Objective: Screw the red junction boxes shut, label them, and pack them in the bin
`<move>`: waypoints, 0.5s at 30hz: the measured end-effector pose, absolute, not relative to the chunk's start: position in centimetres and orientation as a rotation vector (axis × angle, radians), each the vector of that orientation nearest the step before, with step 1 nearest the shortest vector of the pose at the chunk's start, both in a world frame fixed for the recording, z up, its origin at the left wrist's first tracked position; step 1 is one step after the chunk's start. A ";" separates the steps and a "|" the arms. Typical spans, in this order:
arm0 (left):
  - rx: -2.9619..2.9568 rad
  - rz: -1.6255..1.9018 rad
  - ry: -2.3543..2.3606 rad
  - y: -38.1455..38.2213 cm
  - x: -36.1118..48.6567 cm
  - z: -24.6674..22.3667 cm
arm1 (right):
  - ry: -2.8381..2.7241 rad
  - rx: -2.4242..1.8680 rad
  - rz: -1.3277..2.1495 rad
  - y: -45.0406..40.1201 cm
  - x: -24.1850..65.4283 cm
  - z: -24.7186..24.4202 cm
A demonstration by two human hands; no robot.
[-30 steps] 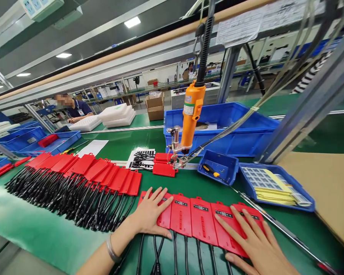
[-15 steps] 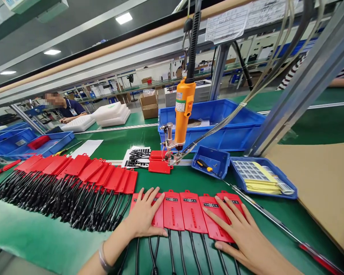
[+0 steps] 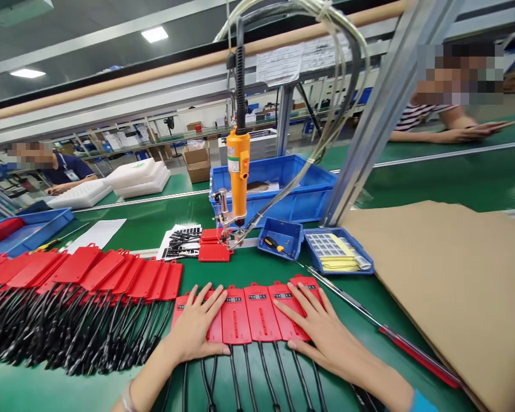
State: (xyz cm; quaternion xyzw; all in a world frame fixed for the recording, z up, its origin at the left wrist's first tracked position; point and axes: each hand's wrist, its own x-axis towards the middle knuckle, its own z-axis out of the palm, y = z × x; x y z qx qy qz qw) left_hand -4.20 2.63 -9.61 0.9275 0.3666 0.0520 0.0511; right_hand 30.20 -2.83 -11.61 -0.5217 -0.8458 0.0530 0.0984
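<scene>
Several red flat devices (image 3: 236, 320) with small display strips lie in a row on the green work surface, black cables running toward me. My left hand (image 3: 193, 326) rests spread over the devices at the row's left end. My right hand (image 3: 315, 326) lies spread on those at the right end. Neither hand is closed round anything. A larger group of red devices (image 3: 81, 263) with bundled black cables (image 3: 68, 326) lies overlapping at the left. Beyond the row, an orange electric screwdriver (image 3: 239, 171) hangs above two red pieces (image 3: 214, 252).
A small blue bin (image 3: 298, 252) holds a yellow-handled tool. Beside it sits a blue tray (image 3: 371, 268) of labels. A long red-handled rod (image 3: 420, 355) lies at right near brown cardboard (image 3: 455, 257). Two people sit across the line. A large blue crate (image 3: 292, 203) stands behind.
The view has turned to the right, bringing a person in stripes into sight. Both hands remain spread on the row; its right end now sits closer together under my right hand.
</scene>
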 end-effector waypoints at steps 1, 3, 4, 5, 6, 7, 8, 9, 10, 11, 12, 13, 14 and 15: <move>2.836 0.164 1.131 2.5 -4.4 -9.6 | -2.489 -1.546 0.170 -2.9 30.3 -11.4; 2.841 0.185 1.195 2.1 -4.5 -9.6 | -2.430 -1.538 0.159 -3.0 30.5 -11.2; 2.835 0.197 1.235 1.8 -4.5 -9.5 | -2.391 -1.528 0.143 -3.0 30.6 -11.2; 2.825 0.205 1.266 1.6 -4.4 -9.4 | -2.355 -1.511 0.131 -2.9 30.6 -11.2; 2.814 0.208 1.285 1.4 -4.2 -9.3 | -2.327 -1.487 0.124 -2.9 30.5 -11.2; 2.802 0.203 1.290 1.3 -3.9 -9.2 | -2.306 -1.460 0.122 -2.8 30.3 -11.1; 2.786 0.193 1.286 1.3 -3.5 -9.1 | -2.293 -1.432 0.121 -2.8 30.0 -11.1; 2.764 0.182 1.275 1.3 -3.1 -9.0 | -2.285 -1.406 0.113 -2.8 29.6 -10.9; 2.734 0.173 1.262 1.3 -2.7 -8.9 | -2.284 -1.379 0.098 -2.9 29.2 -10.8; 2.695 0.173 1.247 1.4 -2.4 -8.7 | -2.287 -1.354 0.076 -3.1 28.9 -10.7; 2.650 0.182 1.224 1.5 -2.1 -8.5 | -2.296 -1.329 0.050 -3.2 28.6 -10.7; 2.600 0.203 1.189 1.5 -2.0 -8.3 | -2.307 -1.307 0.028 -3.4 28.5 -10.9; 2.543 0.243 1.148 1.6 -2.1 -8.0 | -2.316 -1.285 0.007 -3.5 28.5 -11.2; 2.484 0.299 1.105 1.7 -2.2 -7.7 | -2.324 -1.271 -0.007 -3.6 28.6 -11.6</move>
